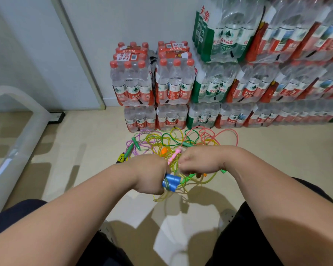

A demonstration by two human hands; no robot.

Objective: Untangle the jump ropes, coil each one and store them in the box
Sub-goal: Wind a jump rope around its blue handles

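Note:
A tangle of jump ropes (183, 140) lies on the floor in front of me, with pink, green, yellow and purple cords crossing each other. My left hand (149, 174) is closed around two blue handles (171, 182) held side by side. My right hand (197, 160) is closed on yellow-green cord (204, 182) that hangs in loops below both hands. A pink handle (173, 156) pokes up between the hands. Green handles (136, 143) and a yellow-black handle (121, 158) rest at the pile's left. No box is in view.
Shrink-wrapped packs of water bottles (169, 83) are stacked against the wall behind the ropes and run off to the right. A wrapped white frame (21, 135) stands at the left. My knees in dark trousers (258, 227) frame the beige floor (81, 150).

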